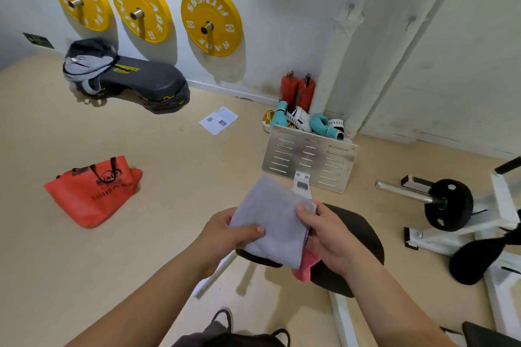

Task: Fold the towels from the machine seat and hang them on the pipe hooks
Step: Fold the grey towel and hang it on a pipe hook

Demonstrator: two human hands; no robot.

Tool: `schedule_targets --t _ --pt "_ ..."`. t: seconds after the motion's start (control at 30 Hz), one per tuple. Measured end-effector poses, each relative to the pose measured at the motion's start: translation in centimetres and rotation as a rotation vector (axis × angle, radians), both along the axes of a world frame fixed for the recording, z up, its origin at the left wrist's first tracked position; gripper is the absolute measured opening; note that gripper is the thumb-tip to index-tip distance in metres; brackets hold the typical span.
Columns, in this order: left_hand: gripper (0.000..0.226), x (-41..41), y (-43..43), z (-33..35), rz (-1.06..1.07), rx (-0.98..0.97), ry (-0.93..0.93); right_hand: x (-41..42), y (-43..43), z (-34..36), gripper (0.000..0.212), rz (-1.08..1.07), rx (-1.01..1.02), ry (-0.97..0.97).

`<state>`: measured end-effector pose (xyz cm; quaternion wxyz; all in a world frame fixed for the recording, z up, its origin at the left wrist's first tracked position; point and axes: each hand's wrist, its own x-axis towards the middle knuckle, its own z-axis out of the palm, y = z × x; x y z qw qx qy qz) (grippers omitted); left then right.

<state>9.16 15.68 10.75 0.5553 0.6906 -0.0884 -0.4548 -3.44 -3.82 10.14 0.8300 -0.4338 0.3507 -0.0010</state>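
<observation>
Both forearms reached up from the bottom of the head view, above a dark shoe on the pale floor. The left hand (pixel 225 229) pinched the near-left edge of the grey towel (pixel 270 217), thumb flat on top and fingers hidden beneath. The right hand (pixel 328 236) pinched the towel's right edge the same way, thumb over the cloth. The towel was held in the air as a compact rectangle with layered edges showing on its right side, so folding looked well along, if not finished. It hovered just above the black machine seat (pixel 363 236). A pink towel (pixel 306 267) peeked out under the grey one and the right palm; whether the hand held it or it lay on the seat could not be told, and it looked unfolded.

Farther off, the white pipe (pixel 366 45) ran up the wall, and its two hooks (pixel 351 7) appeared bare. By that reading, nothing had been hung yet. Carrying the grey towel across, hanging it, then folding and hanging the pink one all remained.

An orange bag (pixel 93 191) lay on the floor to the left.
</observation>
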Motion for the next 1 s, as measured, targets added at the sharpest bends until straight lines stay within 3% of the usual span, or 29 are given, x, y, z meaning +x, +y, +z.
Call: schedule_targets --t 0.1,0.2,0.3,0.37,0.5,0.67,0.73,0.83,0.93,1.0 --pt "0.02 0.6 0.0 0.3 -0.002 0.008 -0.058 0.3 1.2 -0.5 0.042 0.024 0.007 -0.026" --pt "0.012 0.7 0.1 -0.3 -0.02 0.057 -0.131 0.4 1.8 -1.0 0.041 -0.043 -0.128 0.043" --pt "0.01 0.6 -0.2 -1.7 -0.03 0.174 -0.359 -0.1 2.3 -1.9 0.05 -0.052 -0.248 0.092" --pt "0.015 0.2 -0.6 -2.4 -0.046 0.25 -0.489 0.4 2.7 -3.3 0.054 0.026 -0.426 0.22" --pt "0.037 -0.6 -1.2 -2.9 -0.026 0.406 -0.551 2.3 4.7 -5.8 0.035 0.23 -0.901 0.345" --pt "0.035 1.2 0.8 -3.6 -0.082 0.634 -0.691 3.5 7.8 -5.0 0.047 0.217 -0.809 0.167" --pt "0.031 2.0 1.5 -3.4 -0.113 0.561 -0.683 4.6 8.6 -5.3 0.046 0.21 -0.783 0.197" --pt "0.018 3.6 3.0 -3.1 -0.22 0.343 -0.642 7.4 9.2 -6.3 0.016 0.094 -0.853 0.304" --pt "0.047 6.3 5.6 -3.6 -0.334 0.213 -0.749 11.2 10.7 -6.4 0.007 -0.016 -0.806 0.287" --pt "0.051 9.1 7.2 -4.3 -0.267 0.187 -0.751 14.6 13.0 -5.4 0.012 -0.084 -0.729 0.242"
